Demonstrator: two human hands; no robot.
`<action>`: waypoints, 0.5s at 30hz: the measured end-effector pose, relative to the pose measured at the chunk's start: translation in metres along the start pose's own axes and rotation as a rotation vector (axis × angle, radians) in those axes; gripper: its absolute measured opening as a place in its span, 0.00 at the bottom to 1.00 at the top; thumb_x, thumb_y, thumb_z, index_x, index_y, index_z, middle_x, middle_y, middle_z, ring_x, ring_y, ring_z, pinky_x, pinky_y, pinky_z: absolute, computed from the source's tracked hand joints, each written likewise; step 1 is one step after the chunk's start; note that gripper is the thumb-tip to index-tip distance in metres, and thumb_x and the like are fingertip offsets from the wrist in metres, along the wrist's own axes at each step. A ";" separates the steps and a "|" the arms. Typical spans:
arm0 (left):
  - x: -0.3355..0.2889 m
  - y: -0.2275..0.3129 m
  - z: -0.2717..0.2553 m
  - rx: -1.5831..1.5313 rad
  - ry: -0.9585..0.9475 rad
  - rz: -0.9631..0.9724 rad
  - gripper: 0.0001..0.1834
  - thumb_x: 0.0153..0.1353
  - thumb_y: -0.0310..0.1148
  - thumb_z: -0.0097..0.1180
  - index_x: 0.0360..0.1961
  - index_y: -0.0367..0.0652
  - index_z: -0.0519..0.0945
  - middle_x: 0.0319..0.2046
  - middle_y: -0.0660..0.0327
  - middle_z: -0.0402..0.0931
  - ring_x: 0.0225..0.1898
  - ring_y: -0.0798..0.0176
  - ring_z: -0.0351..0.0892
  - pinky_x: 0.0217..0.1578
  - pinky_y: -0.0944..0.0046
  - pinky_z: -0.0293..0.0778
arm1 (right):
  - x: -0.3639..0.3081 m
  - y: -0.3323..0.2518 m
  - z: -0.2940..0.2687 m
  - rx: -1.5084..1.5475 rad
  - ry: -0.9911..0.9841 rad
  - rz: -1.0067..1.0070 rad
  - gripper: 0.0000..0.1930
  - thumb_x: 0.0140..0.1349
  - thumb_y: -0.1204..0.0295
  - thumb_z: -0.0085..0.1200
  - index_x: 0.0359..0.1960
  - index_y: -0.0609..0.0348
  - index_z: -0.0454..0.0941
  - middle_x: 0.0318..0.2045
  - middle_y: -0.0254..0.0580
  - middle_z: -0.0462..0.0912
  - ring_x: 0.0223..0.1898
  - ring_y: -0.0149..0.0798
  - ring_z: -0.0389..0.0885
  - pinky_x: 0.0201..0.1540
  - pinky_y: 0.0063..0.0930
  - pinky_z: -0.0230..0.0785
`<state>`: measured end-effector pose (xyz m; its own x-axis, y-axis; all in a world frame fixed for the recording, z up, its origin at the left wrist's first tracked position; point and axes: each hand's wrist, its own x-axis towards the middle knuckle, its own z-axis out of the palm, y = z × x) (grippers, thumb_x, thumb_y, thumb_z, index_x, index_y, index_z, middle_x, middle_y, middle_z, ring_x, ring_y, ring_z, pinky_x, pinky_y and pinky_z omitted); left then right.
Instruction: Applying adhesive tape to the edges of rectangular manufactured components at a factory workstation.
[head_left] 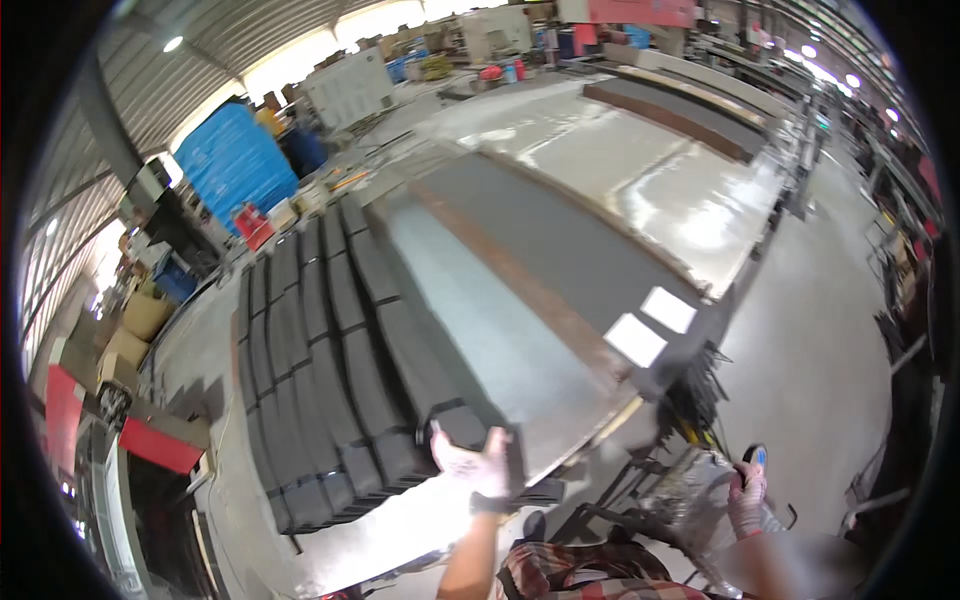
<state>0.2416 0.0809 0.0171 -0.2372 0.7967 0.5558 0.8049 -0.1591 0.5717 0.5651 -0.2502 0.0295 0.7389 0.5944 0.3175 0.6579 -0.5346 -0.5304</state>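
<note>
Long dark grey strips (345, 300), with black bands across them, lie in side-by-side stacks on a pale table (400, 520). At the near end of the rightmost row, my left hand (470, 465) spans the end of a dark grey strip (459, 424), thumb on one side and a finger on the other. The undersides of those fingers are hidden. Out to the right, away from the table, my right hand (746, 497) is closed round a small dark tool with a blue mark (757, 458); its exact kind is unclear.
Beside the strips lies a broad dark grey sheet stack (540, 235) with two white papers (636, 340). A film-wrapped bundle (690, 490) and a metal frame stand below the table's right edge. Farther off are a glossy pale table (690, 190) and a blue-wrapped stack (235, 165).
</note>
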 end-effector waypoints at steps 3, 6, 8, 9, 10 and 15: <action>0.010 -0.019 0.012 0.110 0.087 0.154 0.48 0.40 0.33 0.69 0.62 0.34 0.58 0.58 0.45 0.65 0.60 0.41 0.62 0.61 0.47 0.57 | 0.008 0.117 -0.020 -0.128 -0.547 0.557 0.09 0.55 0.65 0.58 0.29 0.57 0.82 0.28 0.42 0.82 0.29 0.40 0.80 0.36 0.33 0.72; 0.021 0.003 0.035 0.016 0.091 0.015 0.43 0.39 0.29 0.71 0.58 0.33 0.62 0.56 0.45 0.66 0.59 0.45 0.64 0.60 0.51 0.61 | 0.007 0.235 -0.009 0.218 -0.934 0.810 0.14 0.56 0.62 0.58 0.34 0.61 0.82 0.30 0.36 0.83 0.29 0.33 0.80 0.35 0.29 0.72; 0.037 0.017 0.025 -0.113 0.002 -0.260 0.44 0.39 0.31 0.73 0.57 0.32 0.63 0.54 0.44 0.66 0.58 0.46 0.65 0.61 0.55 0.61 | 0.000 0.256 -0.006 0.261 -1.068 0.775 0.16 0.57 0.61 0.59 0.39 0.62 0.82 0.31 0.32 0.83 0.28 0.31 0.79 0.35 0.28 0.71; 0.045 0.018 0.024 -0.118 -0.059 -0.329 0.45 0.39 0.32 0.74 0.57 0.32 0.62 0.53 0.45 0.66 0.58 0.47 0.65 0.61 0.56 0.61 | -0.021 0.297 0.012 0.452 -1.089 0.904 0.15 0.57 0.63 0.59 0.41 0.61 0.81 0.33 0.34 0.83 0.30 0.32 0.79 0.35 0.28 0.72; 0.045 0.006 0.020 -0.183 -0.076 -0.343 0.45 0.38 0.33 0.75 0.57 0.32 0.62 0.52 0.46 0.67 0.57 0.47 0.66 0.60 0.56 0.61 | -0.011 0.286 0.025 0.645 -1.131 1.015 0.15 0.57 0.65 0.59 0.43 0.61 0.81 0.35 0.36 0.84 0.31 0.33 0.80 0.36 0.27 0.72; 0.037 -0.041 -0.016 -0.328 -0.338 -0.441 0.45 0.46 0.47 0.72 0.57 0.29 0.66 0.48 0.49 0.72 0.50 0.55 0.72 0.54 0.59 0.67 | 0.032 0.273 -0.006 0.664 -1.102 1.093 0.17 0.66 0.61 0.47 0.45 0.59 0.80 0.37 0.41 0.85 0.35 0.40 0.82 0.43 0.36 0.75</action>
<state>0.1912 0.1073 0.0242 -0.2804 0.9592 0.0366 0.4501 0.0977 0.8876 0.7691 -0.3806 -0.1004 0.1399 0.4030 -0.9044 -0.4395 -0.7932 -0.4214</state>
